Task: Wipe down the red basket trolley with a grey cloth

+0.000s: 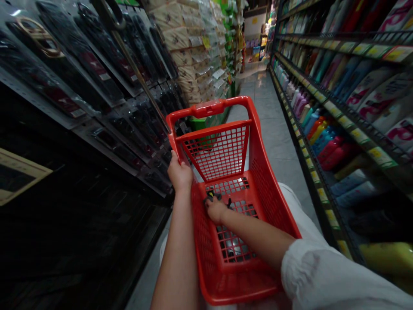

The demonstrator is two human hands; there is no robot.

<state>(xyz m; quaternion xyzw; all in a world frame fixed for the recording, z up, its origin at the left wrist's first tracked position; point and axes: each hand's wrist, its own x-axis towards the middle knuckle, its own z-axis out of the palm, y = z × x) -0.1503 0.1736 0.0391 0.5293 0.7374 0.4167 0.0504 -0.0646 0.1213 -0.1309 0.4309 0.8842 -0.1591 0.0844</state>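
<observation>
A red plastic shopping basket (274, 189) with grid walls and floor stands tilted in front of me. My left hand (180, 173) is closed around its left side, just below the corner of the raised red handle (209, 110). Inside, my right hand (216, 210) reaches down to the left part of the basket. Its fingers close on a small dark grey object with a yellow mark (211, 195), whose kind I cannot make out. A thin metal rod (142, 79) runs from the basket's upper left corner up and to the left.
Packaged belts (87, 56) hang on the left rack, close to the basket. Beyond them rise stacked beige packs (180, 43). On the right, a long shelf (335, 110) holds several rows of bottles. A grey tiled aisle (258, 92) runs ahead between them.
</observation>
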